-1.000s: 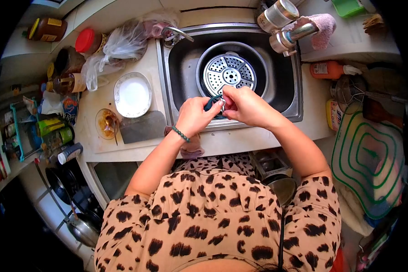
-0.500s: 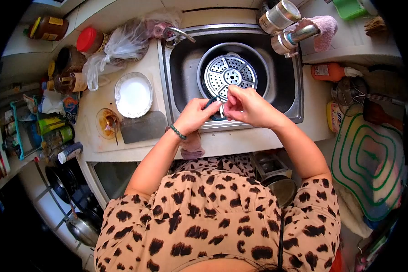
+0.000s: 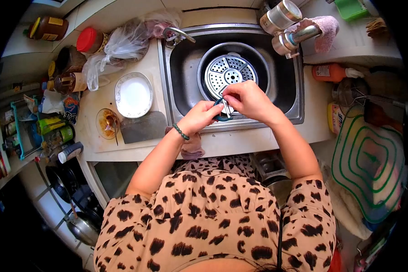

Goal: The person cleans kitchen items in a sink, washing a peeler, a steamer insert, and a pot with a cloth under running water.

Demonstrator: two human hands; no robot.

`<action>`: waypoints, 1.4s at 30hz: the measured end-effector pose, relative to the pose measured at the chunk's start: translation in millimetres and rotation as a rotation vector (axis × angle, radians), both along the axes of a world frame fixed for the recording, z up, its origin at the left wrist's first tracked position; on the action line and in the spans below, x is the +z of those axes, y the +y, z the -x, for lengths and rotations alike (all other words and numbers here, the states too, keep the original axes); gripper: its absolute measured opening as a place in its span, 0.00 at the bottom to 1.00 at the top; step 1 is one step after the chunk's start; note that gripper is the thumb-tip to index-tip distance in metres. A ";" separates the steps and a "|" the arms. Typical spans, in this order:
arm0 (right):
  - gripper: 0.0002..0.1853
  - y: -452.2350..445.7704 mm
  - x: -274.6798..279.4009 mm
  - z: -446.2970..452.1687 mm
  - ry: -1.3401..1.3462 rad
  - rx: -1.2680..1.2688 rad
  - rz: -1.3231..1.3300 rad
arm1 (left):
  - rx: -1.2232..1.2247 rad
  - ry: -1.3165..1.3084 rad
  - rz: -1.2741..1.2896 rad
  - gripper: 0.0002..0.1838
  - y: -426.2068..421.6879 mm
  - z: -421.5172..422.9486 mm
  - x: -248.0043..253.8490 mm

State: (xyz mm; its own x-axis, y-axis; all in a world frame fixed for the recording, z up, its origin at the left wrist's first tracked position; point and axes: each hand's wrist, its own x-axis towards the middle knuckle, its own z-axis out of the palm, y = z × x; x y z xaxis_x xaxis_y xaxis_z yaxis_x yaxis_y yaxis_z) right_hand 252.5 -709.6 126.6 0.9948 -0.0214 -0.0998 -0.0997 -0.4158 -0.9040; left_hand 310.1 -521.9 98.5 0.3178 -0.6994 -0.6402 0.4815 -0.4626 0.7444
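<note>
in the head view, the metal sink (image 3: 183,77) has a brushed-looking bottom and rounded corners; a small tool (image 3: 226,111), with dark teal curved parts and a slim, shiny metal piece, is above the near rim of the sink; the left hand (image 3: 199,116) has its thumb and fingers closed on the teal part of the tool; the right hand (image 3: 248,100) has its fingers curled in and drawn narrow at the tool's other side, though i cannot tell whether they grip it; a ring of round, dark green beads (image 3: 180,132) circles the left wrist; inside the sink sits a deep, round metal pot (image 3: 262,86), and in it a shiny steamer disc (image 3: 229,75) punched with small round holes; a slender curved spout (image 3: 180,32) stands at the sink's far left corner, a fuzzy pink cloth (image 3: 327,34) hangs over a thick metal pipe beyond its far right corner; left of the sink are a glossy white plate (image 3: 133,96) with a patterned rim, a flat grey rectangular slab (image 3: 145,127), a clear glass bowl (image 3: 105,129) with brownish contents and a crinkled translucent plastic bag (image 3: 122,50); right of the sink lies an orange plastic spray bottle (image 3: 328,72)
</note>
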 end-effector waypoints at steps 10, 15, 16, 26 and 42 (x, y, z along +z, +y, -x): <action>0.03 -10.0 -13.7 -0.9 -0.023 0.037 0.167 | 0.143 0.615 0.262 0.16 16.3 -7.1 -20.0; 0.09 4.6 -43.7 22.7 0.243 -0.282 -0.279 | 0.431 0.551 0.271 0.11 0.0 -3.8 0.6; 0.09 9.0 -52.6 28.8 0.275 -0.324 -0.343 | 0.424 0.549 0.281 0.11 -1.6 -4.2 -6.5; 0.14 -86.7 -73.7 27.5 -0.052 -1.064 -0.625 | 0.487 0.354 -0.022 0.16 -67.9 -4.5 -42.7; 0.18 -185.8 -93.8 -67.8 -0.106 -0.613 -1.409 | 0.579 0.411 0.317 0.23 -184.3 -20.7 -80.9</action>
